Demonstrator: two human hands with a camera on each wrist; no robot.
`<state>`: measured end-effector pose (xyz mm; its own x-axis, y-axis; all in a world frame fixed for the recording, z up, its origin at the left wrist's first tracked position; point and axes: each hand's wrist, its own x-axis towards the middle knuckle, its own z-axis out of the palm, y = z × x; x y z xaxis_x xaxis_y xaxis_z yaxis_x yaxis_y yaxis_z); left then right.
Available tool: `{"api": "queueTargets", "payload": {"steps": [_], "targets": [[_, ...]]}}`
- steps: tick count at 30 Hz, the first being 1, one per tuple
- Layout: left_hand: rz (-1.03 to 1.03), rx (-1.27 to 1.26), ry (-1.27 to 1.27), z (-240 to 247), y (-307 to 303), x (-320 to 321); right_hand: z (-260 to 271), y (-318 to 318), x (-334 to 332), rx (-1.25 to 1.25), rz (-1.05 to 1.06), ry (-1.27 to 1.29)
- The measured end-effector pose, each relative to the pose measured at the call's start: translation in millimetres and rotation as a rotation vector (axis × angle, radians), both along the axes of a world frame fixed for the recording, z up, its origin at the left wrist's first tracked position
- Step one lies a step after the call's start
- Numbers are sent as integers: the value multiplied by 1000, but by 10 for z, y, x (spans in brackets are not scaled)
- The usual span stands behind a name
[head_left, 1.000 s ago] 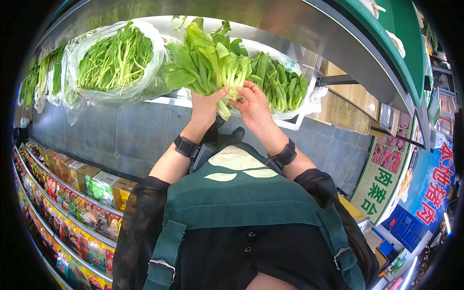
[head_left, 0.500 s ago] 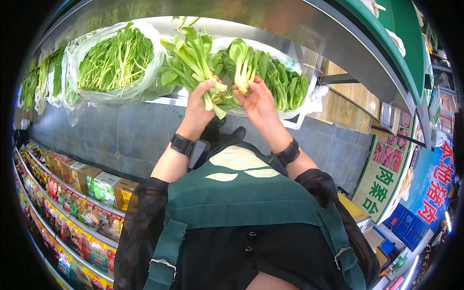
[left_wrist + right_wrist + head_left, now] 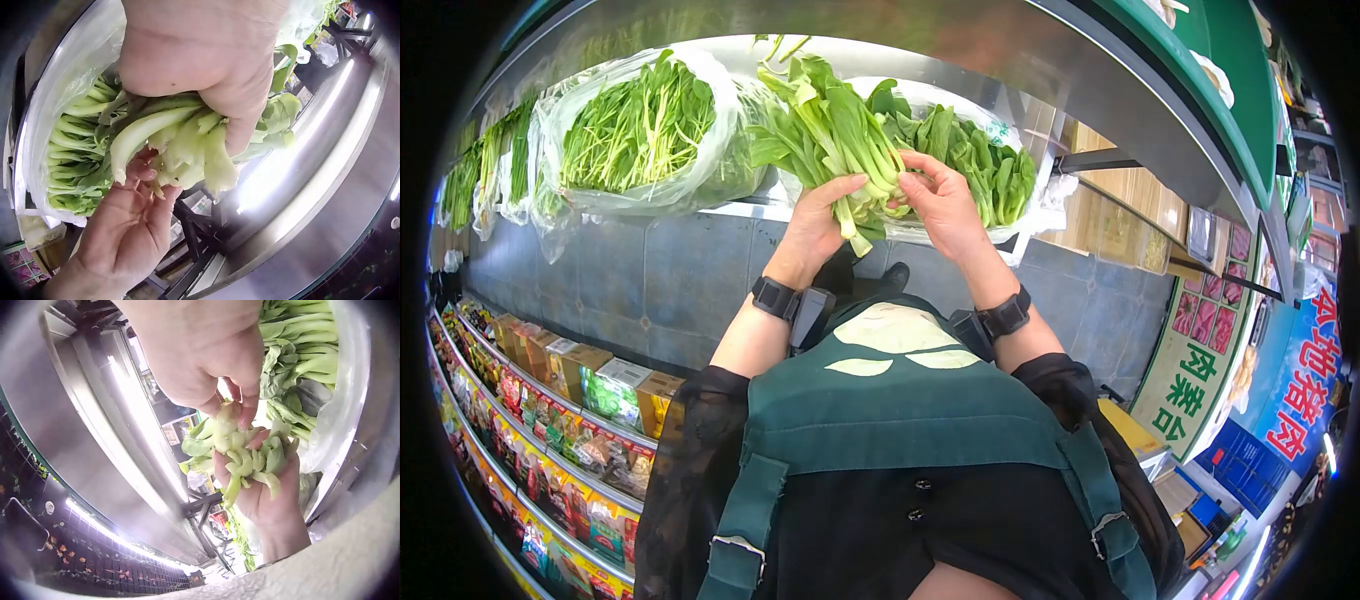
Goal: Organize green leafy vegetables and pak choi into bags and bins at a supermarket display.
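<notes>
A bunch of leafy greens is gripped by the left hand, its pale stem ends poking out below the thumb in the left wrist view. The right hand pinches the base of a green stalk against the bunch's right side. In the right wrist view, the right fingers hold a pale root end, close beside the bunch in the left hand. Behind the hands, more greens lie in a plastic-lined white tray.
Left of the hands, a clear plastic bag holds thin-stemmed greens. A metal shelf edge runs above the vegetables. Packaged goods fill shelves at the lower left. A green and white sign stands at the right.
The right hand's stalk has moved left, from apart above the tray to against the left hand's bunch. The left hand keeps its grip and has barely moved.
</notes>
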<state>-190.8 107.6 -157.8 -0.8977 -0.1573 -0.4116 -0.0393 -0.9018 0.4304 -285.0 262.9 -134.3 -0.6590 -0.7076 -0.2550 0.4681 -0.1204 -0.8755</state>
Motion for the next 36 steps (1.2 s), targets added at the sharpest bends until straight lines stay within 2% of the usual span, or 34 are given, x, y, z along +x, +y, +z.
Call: {"api": "queueTargets", "payload": {"steps": [5,7,11,13,19,36], "targets": [[-61,0,15,7,-56,29,102,-41,90,50,-12,27],[-90,94,54,-8,-70,14,137,-89,151,72,-228,-25],[-40,116,100,-33,-30,16,118,20,90,79,-91,-105],[-26,168,111,-81,-11,4,163,73,75,52,-6,-258],[8,101,72,-97,24,-19,203,72,90,45,-80,-373],[21,91,65,-56,56,15,208,22,163,-3,-158,-349]]}}
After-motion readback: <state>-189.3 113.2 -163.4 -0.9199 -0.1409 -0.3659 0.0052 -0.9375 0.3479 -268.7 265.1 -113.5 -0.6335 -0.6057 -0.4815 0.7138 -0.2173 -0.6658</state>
